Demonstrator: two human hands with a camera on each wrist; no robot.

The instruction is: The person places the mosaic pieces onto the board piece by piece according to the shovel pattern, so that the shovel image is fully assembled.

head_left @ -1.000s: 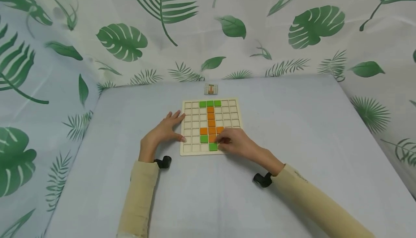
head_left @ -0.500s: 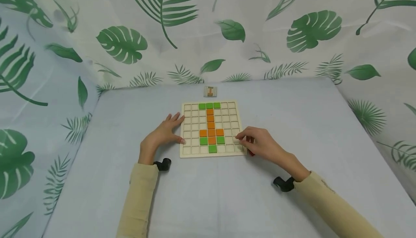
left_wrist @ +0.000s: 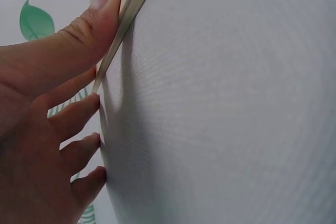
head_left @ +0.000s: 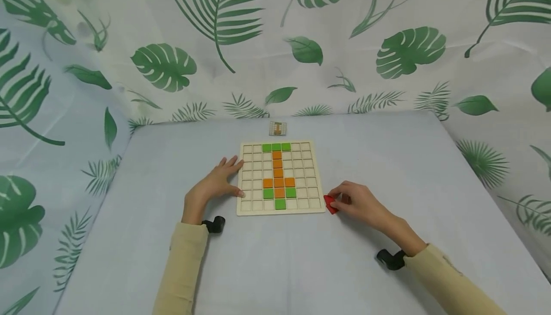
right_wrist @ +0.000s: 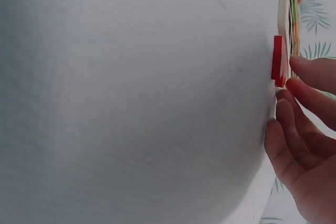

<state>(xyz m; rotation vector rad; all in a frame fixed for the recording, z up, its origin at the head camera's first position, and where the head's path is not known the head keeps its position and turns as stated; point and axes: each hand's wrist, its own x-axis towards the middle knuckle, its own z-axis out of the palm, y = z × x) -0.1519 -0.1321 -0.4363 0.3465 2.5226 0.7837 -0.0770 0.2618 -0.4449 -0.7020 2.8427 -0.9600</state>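
A pale wooden grid board (head_left: 306,178) lies flat on the table. Orange tiles (head_left: 278,172) form a column with one to each side, and green tiles (head_left: 276,147) sit at its top and around its base. My left hand (head_left: 214,181) rests at the board's left edge, thumb and fingers spread, the thumb (left_wrist: 86,30) on the rim in the left wrist view. Just off the board's right front corner, my right hand (head_left: 359,204) pinches at red tiles (head_left: 329,203) with thumb and forefinger. In the right wrist view these red tiles (right_wrist: 277,60) lie overlapping at the fingertips.
Behind the board lies a small pattern card (head_left: 277,128) with an orange figure on a grid. A white cloth with green leaves (head_left: 305,49) hangs around the table's back and sides. Each wrist wears a black camera (head_left: 391,259).
My right hand has left a green tile in the board, right of the orange column, and moved right to the red tiles. My left hand stays at the board's edge.
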